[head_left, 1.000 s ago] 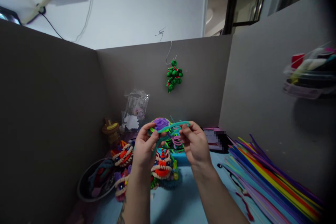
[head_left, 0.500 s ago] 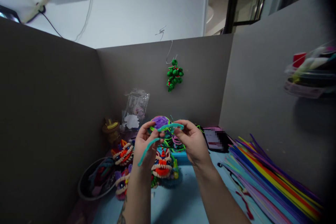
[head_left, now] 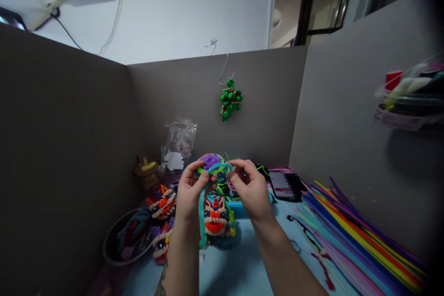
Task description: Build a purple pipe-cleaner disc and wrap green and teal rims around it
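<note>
A turquoise pipe cleaner (head_left: 202,217) runs between my hands. My left hand (head_left: 192,188) pinches it between thumb and fingers, and one loose length hangs down in front of the wrist. At its other end, my right hand (head_left: 250,188) pinches the tip, which bends over at the fingers. Just behind the fingers of my left hand shows a purple coil with a yellow-green rim (head_left: 212,161); whether that hand also holds it I cannot tell. Below and between the wrists sits an orange, white and blue lion-head figure (head_left: 215,216) on the table.
More lion-head figures (head_left: 163,203) and a dark bowl (head_left: 110,252) stand on the left. Bundled coloured pipe cleaners (head_left: 360,236) lie on the right, near a phone or tablet (head_left: 282,184). Grey partitions (head_left: 267,101) enclose the table; a green ornament (head_left: 231,99) hangs at the back.
My right hand has drawn slightly left, towards my left hand. The pipe cleaner's loose end has swung from slanting left to hanging nearly straight down, and its other tip now bends over.
</note>
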Demonstrator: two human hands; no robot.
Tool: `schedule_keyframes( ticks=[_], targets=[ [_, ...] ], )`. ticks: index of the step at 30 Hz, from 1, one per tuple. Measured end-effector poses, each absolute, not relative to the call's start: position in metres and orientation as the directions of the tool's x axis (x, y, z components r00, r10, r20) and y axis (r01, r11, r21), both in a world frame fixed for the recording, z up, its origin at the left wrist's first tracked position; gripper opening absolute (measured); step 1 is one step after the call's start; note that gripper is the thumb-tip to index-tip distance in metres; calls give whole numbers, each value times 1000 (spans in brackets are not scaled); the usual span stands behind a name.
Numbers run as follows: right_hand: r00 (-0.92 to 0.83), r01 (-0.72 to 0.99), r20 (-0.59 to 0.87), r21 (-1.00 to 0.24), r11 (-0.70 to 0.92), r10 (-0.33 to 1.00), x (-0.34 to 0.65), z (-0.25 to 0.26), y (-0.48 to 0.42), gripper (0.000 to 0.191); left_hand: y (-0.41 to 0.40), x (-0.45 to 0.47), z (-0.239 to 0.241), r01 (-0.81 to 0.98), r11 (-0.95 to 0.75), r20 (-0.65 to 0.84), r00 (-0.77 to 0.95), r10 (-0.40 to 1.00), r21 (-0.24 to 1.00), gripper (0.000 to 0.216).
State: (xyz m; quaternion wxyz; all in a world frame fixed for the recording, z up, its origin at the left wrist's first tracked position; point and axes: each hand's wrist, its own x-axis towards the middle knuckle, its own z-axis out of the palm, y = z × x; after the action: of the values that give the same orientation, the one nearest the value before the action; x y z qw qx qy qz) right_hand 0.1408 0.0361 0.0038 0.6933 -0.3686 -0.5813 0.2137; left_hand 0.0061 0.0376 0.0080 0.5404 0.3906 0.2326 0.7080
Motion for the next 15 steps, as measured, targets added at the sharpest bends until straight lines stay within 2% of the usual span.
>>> schedule_keyframes(
  ticks=[5,8,11,15],
  targets=[
    [281,90,667,-734,673,690,144,5,32,8,32,10,11,-546,-313,310,-101,945,777,35],
    [209,77,647,-759,647,733,143,6,32,12,30,13,12,-582,-293,297,-91,951,758,36],
    [150,169,688,-725,667,710,143,6,34,11,31,13,12,-610,-288,297,-88,951,739,35],
    [161,270,736,-673,688,657,147,8,32,10,34,13,11,-596,-319,329,-95,939,737,33]
  ],
)
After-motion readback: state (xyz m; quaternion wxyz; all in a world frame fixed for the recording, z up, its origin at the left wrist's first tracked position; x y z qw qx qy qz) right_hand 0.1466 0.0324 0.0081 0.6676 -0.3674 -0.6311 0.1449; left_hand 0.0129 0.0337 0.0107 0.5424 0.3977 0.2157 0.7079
